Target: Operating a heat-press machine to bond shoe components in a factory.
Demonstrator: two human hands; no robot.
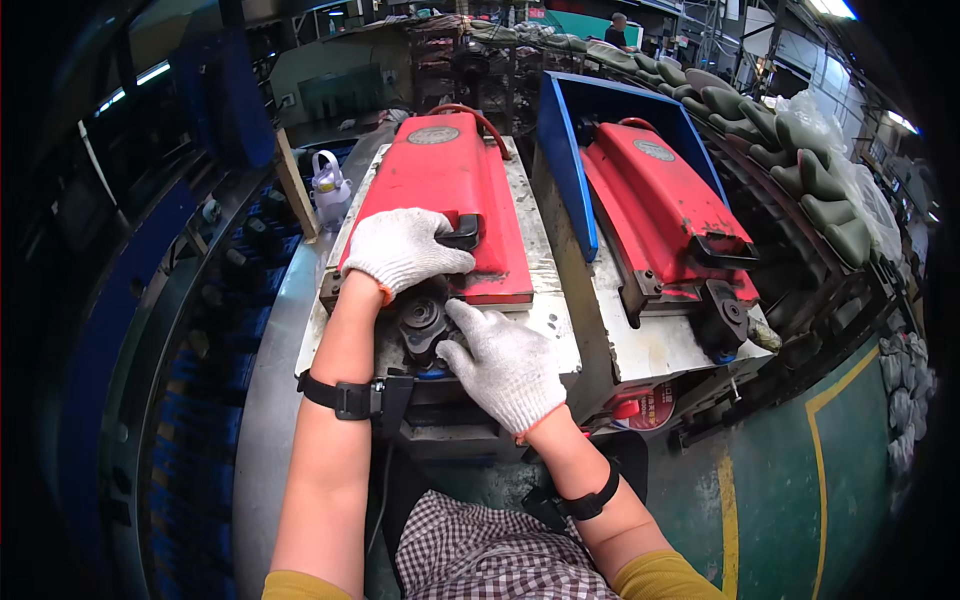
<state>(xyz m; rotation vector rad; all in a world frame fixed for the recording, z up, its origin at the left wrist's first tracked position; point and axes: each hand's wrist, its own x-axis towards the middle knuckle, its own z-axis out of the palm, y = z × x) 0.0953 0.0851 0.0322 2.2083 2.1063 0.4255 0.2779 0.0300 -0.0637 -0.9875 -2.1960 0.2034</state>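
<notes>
A red machine cover (420, 175) with a round metal plate sits on a pale, worn machine bed directly before me. My left hand (405, 250), in a white knitted glove, grips the black handle (463, 235) at the cover's near end. Just below that handle is a black round-faced part (420, 315), fixed at the front of the machine. My right hand (505, 365), also gloved, is at this part's right side. Its forefinger and thumb are apart, with their tips close against the part; exact contact is hard to tell. The right hand's other fingers are partly hidden.
To the right stands a second red-covered machine (650, 180) with a blue guard (565, 160) around it. A pale lidded bottle (330, 190) stands at left, near a wooden post (296, 185). Green-grey shoe-like shapes (835, 225) fill a rack at far right. Yellow lines (728, 520) mark the floor.
</notes>
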